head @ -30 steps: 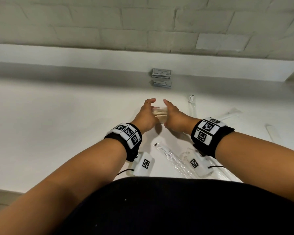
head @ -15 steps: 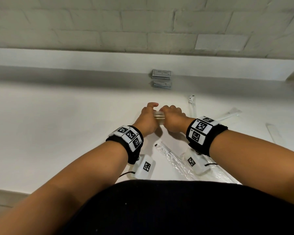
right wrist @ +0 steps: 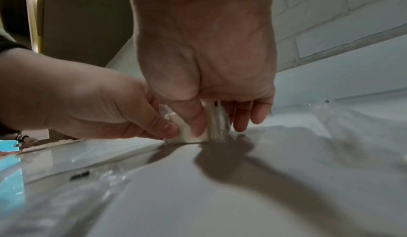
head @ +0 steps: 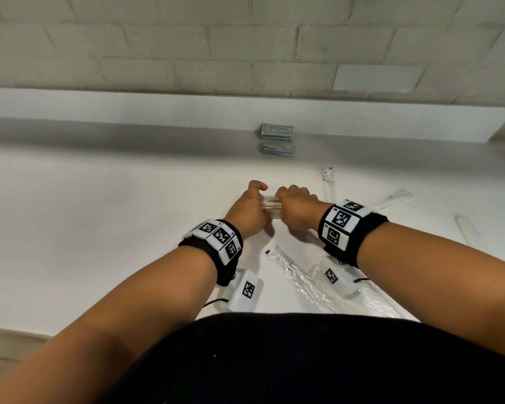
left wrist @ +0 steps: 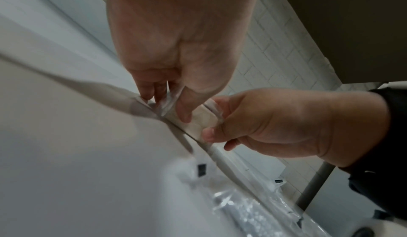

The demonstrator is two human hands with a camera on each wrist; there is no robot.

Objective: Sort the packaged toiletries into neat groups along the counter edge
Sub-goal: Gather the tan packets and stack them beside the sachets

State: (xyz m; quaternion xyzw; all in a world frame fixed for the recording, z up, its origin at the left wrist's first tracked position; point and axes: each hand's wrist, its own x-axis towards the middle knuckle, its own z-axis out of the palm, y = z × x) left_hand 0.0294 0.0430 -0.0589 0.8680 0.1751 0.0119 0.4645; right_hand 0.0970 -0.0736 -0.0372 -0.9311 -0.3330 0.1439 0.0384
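A small stack of beige packets in clear wrap (head: 270, 207) stands on edge on the white counter (head: 99, 228), squeezed between both hands. My left hand (head: 250, 205) grips its left end, thumb on the near face (left wrist: 185, 110) and fingers behind. My right hand (head: 295, 208) grips the right end, thumb in front (right wrist: 196, 120) and fingers curled over the back (right wrist: 242, 119). The packets (right wrist: 182, 133) touch the counter with their lower edge. In the left wrist view the packets (left wrist: 199, 120) sit between the two thumbs.
Two piles of grey sachets (head: 276, 132) lie against the back wall ledge. Long clear-wrapped items lie to the right (head: 328, 182), (head: 395, 199), (head: 467, 231) and near the front edge (head: 298, 278). The counter's left half is bare white surface.
Both hands have drawn closer together around the packets. The right hand's fingers have curled over the top, hiding most of the stack, which now sits lower on the counter.
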